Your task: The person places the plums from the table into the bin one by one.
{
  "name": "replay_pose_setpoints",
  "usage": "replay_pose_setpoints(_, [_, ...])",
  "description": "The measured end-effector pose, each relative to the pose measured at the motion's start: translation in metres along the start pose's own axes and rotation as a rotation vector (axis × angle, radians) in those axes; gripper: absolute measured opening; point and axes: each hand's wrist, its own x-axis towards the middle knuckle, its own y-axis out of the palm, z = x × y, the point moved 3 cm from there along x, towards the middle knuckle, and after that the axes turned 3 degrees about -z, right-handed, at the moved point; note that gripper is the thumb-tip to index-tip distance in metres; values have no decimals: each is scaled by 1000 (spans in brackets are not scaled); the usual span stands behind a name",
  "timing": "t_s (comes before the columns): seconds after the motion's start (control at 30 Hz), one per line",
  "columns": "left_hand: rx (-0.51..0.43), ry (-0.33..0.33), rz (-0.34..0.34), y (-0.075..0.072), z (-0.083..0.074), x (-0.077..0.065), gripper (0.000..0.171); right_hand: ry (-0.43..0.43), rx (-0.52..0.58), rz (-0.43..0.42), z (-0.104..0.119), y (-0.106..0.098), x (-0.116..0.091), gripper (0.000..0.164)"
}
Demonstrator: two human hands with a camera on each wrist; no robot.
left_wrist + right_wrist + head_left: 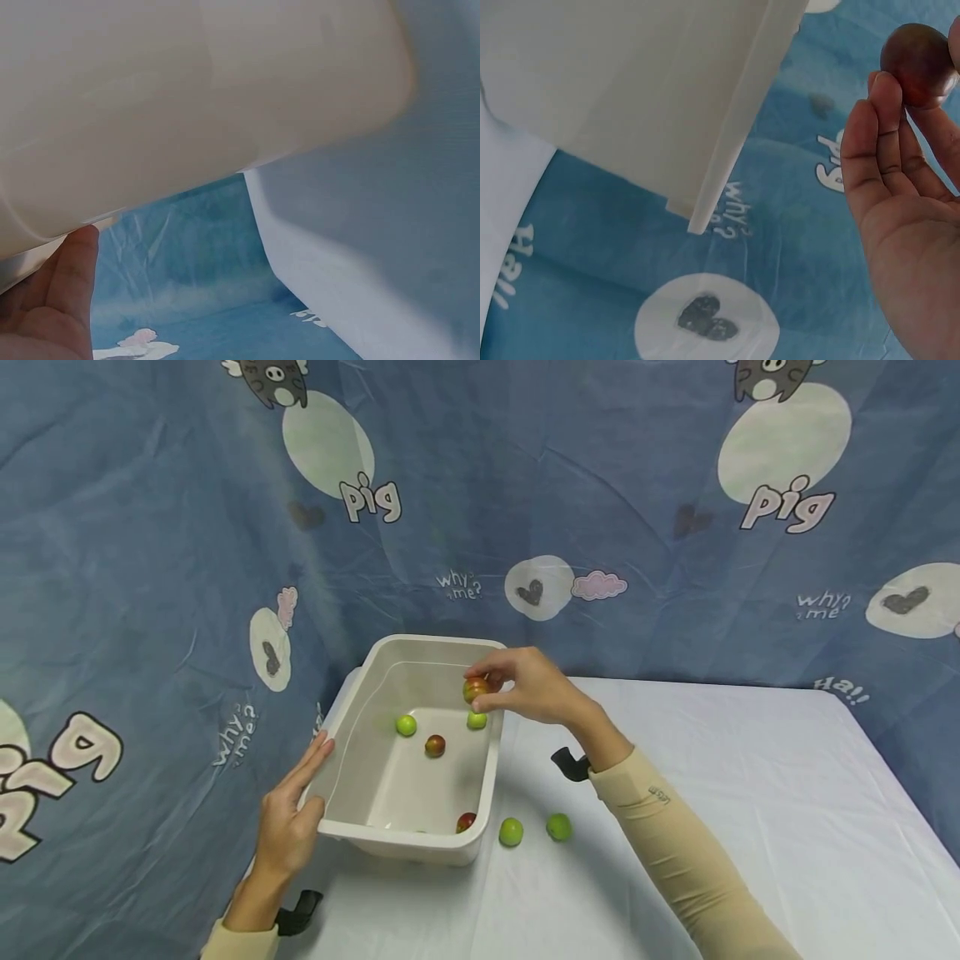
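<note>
My right hand (pixel 536 685) pinches a small round red-brown fruit (pixel 476 689) between thumb and fingertips, above the far right part of a white plastic bin (pixel 491 793). In the right wrist view the same fruit (pixel 917 64) shows dark red at the fingertips. Inside the bin lie a green fruit (pixel 406 725), another green fruit (pixel 477 720) beneath the held one, a red-brown fruit (pixel 435 745) and a redder one (pixel 466 822) by the near right corner. Against the bin's left rim rests my left hand (pixel 288 831), its fingers extended along the outside.
On the white tablecloth (pixel 675 752), right of the bin, sit two green fruits, one nearer the bin (pixel 511 832) and one farther right (pixel 559 827). A blue printed curtain (pixel 465 485) hangs behind and to the left of the table. Each wrist carries a black mount.
</note>
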Motion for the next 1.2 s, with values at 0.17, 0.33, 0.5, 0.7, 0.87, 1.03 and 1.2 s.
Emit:
replay_pose_setpoints(0.17, [-19, 2, -6, 2, -2, 1, 71, 0, -33, -19, -1, 0, -3, 43])
replay_pose_setpoints(0.33, [4, -12, 10, 2, 0, 1, 72, -5, -47, -39, -3, -4, -8, 43])
replay_pose_setpoints(0.5, [11, -12, 15, 2, 2, 0, 72, -2, -44, -49, -4, -7, -12, 42])
replay_pose_setpoints(0.7, [7, -13, 12, 1, 1, -1, 75, 28, -15, -56, -8, -11, -19, 43])
replay_pose_setpoints(0.87, [1, -18, 9, 0, 0, 0, 76, 44, 15, -80, -12, -18, -26, 43])
replay_pose_setpoints(1.03, [-2, -28, 10, 0, -1, 0, 76, 61, 31, -109, -15, -25, -34, 45])
replay_pose_setpoints(1.2, [0, -35, 12, 0, -2, 0, 76, 84, 41, -125, -19, -32, -44, 49])
